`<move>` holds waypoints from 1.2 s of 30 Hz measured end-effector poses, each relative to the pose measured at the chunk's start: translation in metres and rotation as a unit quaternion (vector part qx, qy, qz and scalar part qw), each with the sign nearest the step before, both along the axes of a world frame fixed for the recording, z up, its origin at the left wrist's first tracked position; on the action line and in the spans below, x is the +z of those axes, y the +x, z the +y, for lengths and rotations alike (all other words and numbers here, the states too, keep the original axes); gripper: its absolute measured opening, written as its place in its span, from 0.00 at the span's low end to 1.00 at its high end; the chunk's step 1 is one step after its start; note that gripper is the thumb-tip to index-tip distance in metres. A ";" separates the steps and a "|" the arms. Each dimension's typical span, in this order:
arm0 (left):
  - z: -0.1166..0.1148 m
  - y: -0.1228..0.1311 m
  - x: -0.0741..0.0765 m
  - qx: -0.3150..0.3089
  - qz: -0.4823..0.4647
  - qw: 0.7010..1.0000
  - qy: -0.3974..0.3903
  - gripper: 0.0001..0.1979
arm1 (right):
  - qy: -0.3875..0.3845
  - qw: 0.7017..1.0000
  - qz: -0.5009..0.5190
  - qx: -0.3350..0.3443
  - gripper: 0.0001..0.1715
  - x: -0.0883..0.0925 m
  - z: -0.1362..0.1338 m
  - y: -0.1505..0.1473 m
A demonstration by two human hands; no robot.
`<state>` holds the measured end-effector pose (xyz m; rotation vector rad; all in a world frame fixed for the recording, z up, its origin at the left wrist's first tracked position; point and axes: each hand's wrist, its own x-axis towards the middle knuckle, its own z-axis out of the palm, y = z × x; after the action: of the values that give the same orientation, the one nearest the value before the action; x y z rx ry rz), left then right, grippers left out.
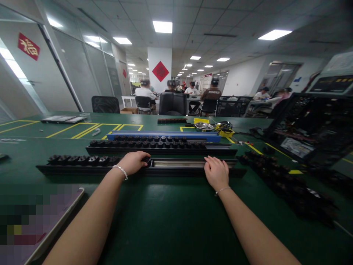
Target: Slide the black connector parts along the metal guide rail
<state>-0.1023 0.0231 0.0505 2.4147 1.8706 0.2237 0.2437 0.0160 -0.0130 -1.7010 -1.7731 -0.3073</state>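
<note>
The black rail (pixel 179 171) lay crosswise on the tabletop (pixel 165 224). The left hand (pixel 135 162) pinched a socket (pixel 149 161) where the bare stretch began, seemingly to keep it seated; the right hand (pixel 217 173) lay over the rail, perhaps steadying it, though whether it gripped I couldn't tell.

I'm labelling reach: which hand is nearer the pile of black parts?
Right. The right hand is at the front rail toward its right end, left of the black pile; the left hand is farther left, near mid-rail.
</note>
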 end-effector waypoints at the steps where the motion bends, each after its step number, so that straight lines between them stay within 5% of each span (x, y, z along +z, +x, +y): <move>1: 0.000 0.001 0.000 -0.001 0.001 1.000 0.001 0.20 | 0.000 1.000 0.000 -0.001 0.22 0.000 0.000 0.000; 36: -0.009 0.031 0.002 -0.032 0.035 0.998 0.043 0.19 | 0.005 0.997 0.026 0.069 0.17 0.003 -0.005 0.006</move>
<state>-0.0711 0.0137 0.0529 2.5665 1.8459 0.2231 0.2493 0.0106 -0.0097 -1.5551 -1.8372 -0.2099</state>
